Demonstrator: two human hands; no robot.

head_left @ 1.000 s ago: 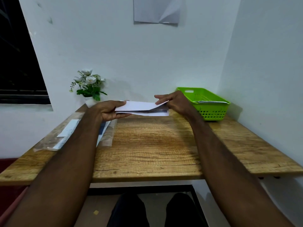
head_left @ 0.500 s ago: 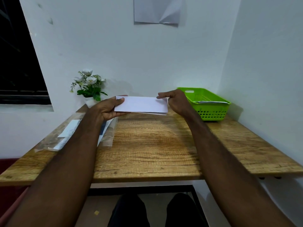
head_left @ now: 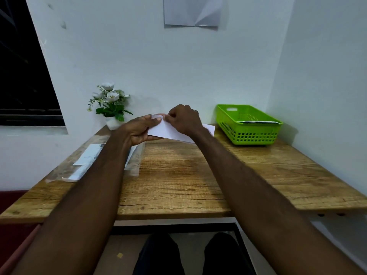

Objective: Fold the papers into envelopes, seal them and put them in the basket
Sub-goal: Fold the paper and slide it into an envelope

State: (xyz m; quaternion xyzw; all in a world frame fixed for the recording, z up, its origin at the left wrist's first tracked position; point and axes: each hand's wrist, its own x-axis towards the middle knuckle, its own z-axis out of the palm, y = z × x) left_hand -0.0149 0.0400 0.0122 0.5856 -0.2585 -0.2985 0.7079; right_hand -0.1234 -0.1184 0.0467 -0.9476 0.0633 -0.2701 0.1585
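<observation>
I hold a folded white paper envelope [head_left: 168, 131] above the far middle of the wooden table [head_left: 178, 175]. My left hand [head_left: 139, 130] grips its left end from below, thumb on top. My right hand [head_left: 183, 119] has its fingers pinched on the envelope's upper left corner, right beside my left thumb, and its wrist covers the envelope's middle. The right end of the envelope sticks out past my right wrist. A green plastic basket [head_left: 248, 133] stands at the far right of the table with at least one white envelope [head_left: 258, 122] lying in it.
A clear plastic sleeve with white paper sheets [head_left: 87, 157] lies on the table's left side, partly under my left forearm. A small pot of white flowers [head_left: 110, 105] stands at the back left against the wall. White walls close the back and right.
My right hand has slid from the envelope's right end to its upper left corner. The envelope has tilted, with its right end now lower.
</observation>
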